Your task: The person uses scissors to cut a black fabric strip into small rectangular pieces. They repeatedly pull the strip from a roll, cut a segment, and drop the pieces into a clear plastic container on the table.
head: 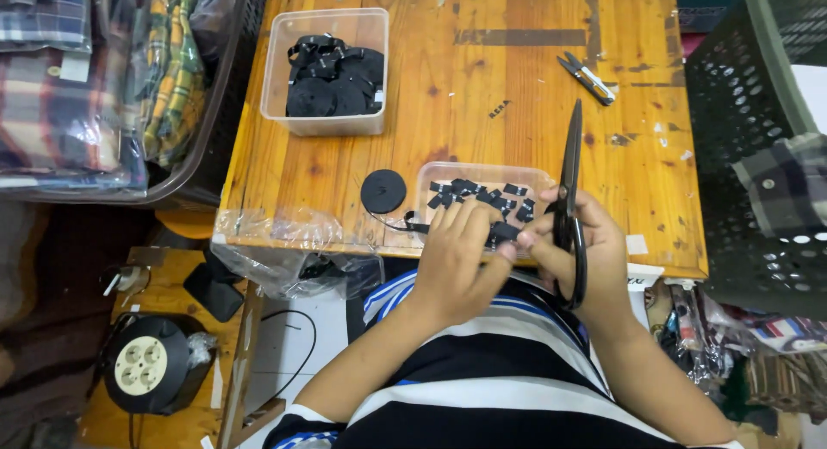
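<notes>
Looks like snipping work, midway through. Pinching the end of a black strip (504,233) in the left hand (457,242), grip closed on it, right at the near edge of the desk (482,87), just in front of the shallow clear tray (482,171). Holding the big scissors (568,182) in the right hand (586,242), grip closed round the handles, blades together and pointing away up the desk. Touching, or nearly so, fingertip to fingertip over the strip.

Probably calls for this next: opening the blades, turning them down to the strip, and lining up a short bit over the tray, beside the small black pieces (482,193) already lying there.

Also on the desk: a flat black roll (383,191) just left of the tray, with a thin tail leading toward the hands; a deep clear box (327,126) of more black rolls farther back; small snips (587,77) well apart at the far right.

Hard to make out: how long the pinched strip is, hidden under the fingers. Cannot tell if it joins the roll's tail. Cut off at the sides: checked clothes in bags (77,87) on the left and a black basket (741,113) on the right.
</notes>
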